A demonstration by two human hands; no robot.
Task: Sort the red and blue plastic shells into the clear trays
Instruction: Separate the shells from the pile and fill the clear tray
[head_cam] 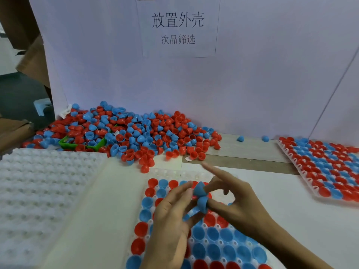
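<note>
Two hands part nested blue shells above a half-filled tray

The left hand [171, 216] and right hand [239, 206] each pinch 1 of 2 small blue plastic cone-shaped shells [201, 197] over the near clear dimpled tray [196, 241]; twisting them apart gently, then seating each open side up, should serve best.

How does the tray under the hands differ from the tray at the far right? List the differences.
The tray under the hands is only partly filled: its far rows of pockets are bare, while the tray at the far right looks full across all that shows. Both hands, left hand and right hand, work above the near tray, holding blue shells; nothing touches the right one. The right tray runs out of frame. Both are clear trays holding red and blue shells.
</note>
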